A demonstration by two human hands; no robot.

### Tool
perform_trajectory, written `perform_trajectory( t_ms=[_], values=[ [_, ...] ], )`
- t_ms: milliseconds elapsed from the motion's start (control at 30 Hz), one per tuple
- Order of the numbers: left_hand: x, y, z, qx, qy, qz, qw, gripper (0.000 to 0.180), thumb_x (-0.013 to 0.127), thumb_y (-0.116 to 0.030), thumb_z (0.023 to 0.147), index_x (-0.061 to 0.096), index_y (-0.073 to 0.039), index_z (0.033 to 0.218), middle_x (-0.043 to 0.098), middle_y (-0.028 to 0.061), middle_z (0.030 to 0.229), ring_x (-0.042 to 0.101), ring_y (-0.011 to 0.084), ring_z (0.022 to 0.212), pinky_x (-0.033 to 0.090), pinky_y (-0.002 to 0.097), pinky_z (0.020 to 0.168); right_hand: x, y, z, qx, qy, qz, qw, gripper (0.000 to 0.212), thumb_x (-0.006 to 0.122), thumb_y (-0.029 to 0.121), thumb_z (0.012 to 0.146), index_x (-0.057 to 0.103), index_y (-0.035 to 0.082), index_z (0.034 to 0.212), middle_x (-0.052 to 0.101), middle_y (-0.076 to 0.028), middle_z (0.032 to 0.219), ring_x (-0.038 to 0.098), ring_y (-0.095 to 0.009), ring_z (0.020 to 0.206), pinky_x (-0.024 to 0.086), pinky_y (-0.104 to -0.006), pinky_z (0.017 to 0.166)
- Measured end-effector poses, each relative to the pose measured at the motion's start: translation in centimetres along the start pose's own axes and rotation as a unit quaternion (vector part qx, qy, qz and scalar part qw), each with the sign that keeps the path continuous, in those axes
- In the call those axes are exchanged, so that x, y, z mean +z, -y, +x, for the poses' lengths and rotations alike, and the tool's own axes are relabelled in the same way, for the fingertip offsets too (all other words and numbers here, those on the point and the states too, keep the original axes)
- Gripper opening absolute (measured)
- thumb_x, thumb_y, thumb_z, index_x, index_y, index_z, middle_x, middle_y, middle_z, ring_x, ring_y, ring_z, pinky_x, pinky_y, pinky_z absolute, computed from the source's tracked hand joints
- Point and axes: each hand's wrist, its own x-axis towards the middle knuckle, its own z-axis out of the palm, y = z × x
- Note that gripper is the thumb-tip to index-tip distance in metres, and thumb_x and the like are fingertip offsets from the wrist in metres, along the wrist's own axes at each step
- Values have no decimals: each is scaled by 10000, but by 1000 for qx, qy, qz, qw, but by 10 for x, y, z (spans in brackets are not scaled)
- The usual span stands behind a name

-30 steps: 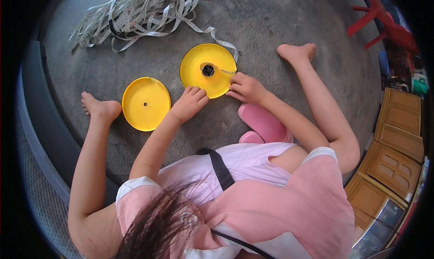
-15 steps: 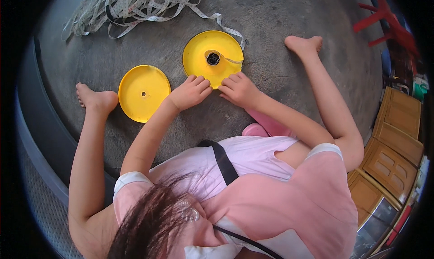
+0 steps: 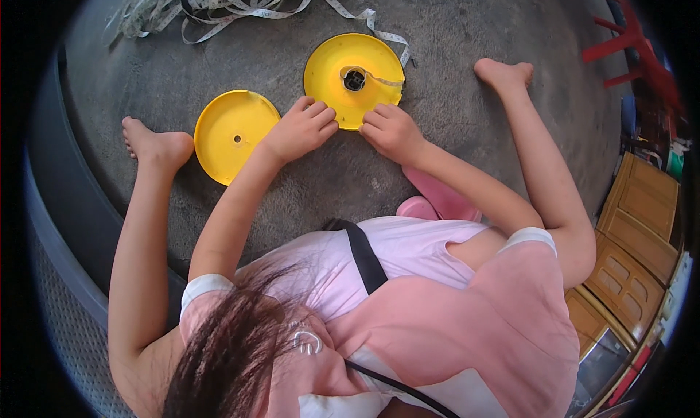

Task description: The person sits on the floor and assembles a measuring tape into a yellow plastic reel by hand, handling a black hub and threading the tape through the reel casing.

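Observation:
A yellow round reel half (image 3: 332,60) with a dark hub lies on the floor before me. A short piece of measuring tape curls round its hub and runs to the right rim. My left hand (image 3: 302,130) grips its near rim from the left, fingers curled. On the same rim, a little to the right, my right hand (image 3: 392,132) is closed with its fingertips at the edge. A second yellow disc (image 3: 226,144) with a small centre hole rests to the left, partly behind my left forearm. Beyond the reel is a tangled heap of white measuring tape (image 3: 219,6).
My bare feet lie on either side on the grey floor (image 3: 437,39). A pink slipper-like thing (image 3: 441,192) is under my right forearm. A red plastic chair (image 3: 634,42) and wooden cabinets (image 3: 638,199) stand at the right. A dark raised edge (image 3: 84,177) runs along the left.
Both hands have shifted slightly along the reel's near rim, a little farther apart. The whole view has moved a little; the second disc and the tape heap lie as before.

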Motion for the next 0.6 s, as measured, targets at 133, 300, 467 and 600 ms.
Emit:
perform_trajectory(
  t_ms=[133, 300, 467, 600],
  values=[
    [-2, 3, 1, 4, 16, -7, 1000, 94, 480, -117, 608, 472, -94, 699, 420, 11, 720, 438, 145, 731, 352, 289, 709, 0, 1, 3, 3, -6, 7, 1000, 48, 472, 94, 571, 436, 64, 583, 414, -37, 614, 432, -167, 594, 362, -262, 489],
    [-9, 6, 1, -10, 63, -35, 997, 189, 502, -130, 619, 489, -69, 798, 439, 35, 740, 446, 170, 764, 351, 316, 713, -1, -2, 5, 35, 11, 61, 997, 114, 542, 102, 582, 440, 52, 593, 431, -48, 627, 442, -194, 620, 381, -282, 531],
    [-43, 29, 3, -155, -8, -27, 987, 327, 600, -250, 623, 477, -81, 874, 500, 49, 824, 487, 200, 809, 362, 309, 719, -28, -8, 6, 127, 17, 171, 977, 136, 589, 81, 583, 467, 48, 633, 465, -51, 664, 437, -219, 659, 375, -305, 586],
    [-81, 49, -17, -253, -108, -3, 961, 360, 635, -217, 587, 459, -65, 862, 476, 73, 877, 483, 223, 817, 389, 334, 691, -49, -4, 31, 130, 11, 215, 968, 136, 596, 62, 586, 482, 48, 660, 478, -51, 675, 424, -222, 679, 364, -308, 608]
  ],
)
